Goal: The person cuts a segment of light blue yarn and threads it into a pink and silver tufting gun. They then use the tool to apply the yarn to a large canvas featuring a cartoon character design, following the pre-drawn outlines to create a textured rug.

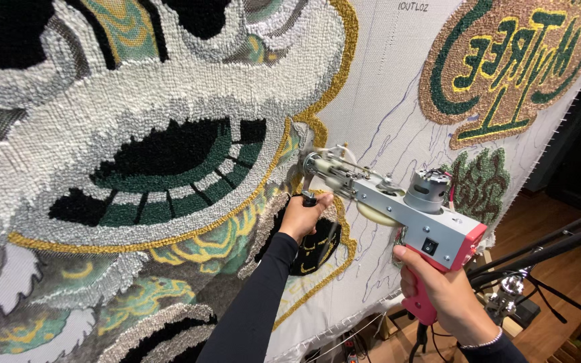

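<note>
Stretched tufting cloth (384, 81) behind — left hand (302, 216) gripping front handle (309, 199), right hand (438, 290) clenched round tufting gun (398, 202).

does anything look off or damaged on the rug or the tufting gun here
Nothing looks damaged. The tufting gun sits tilted against the backing cloth, right hand on its pink grip, left hand on the front handle. Loose yarn strands trail down the untufted cloth, and the green oval patch shows mirrored lettering, as seen from the back.
</note>
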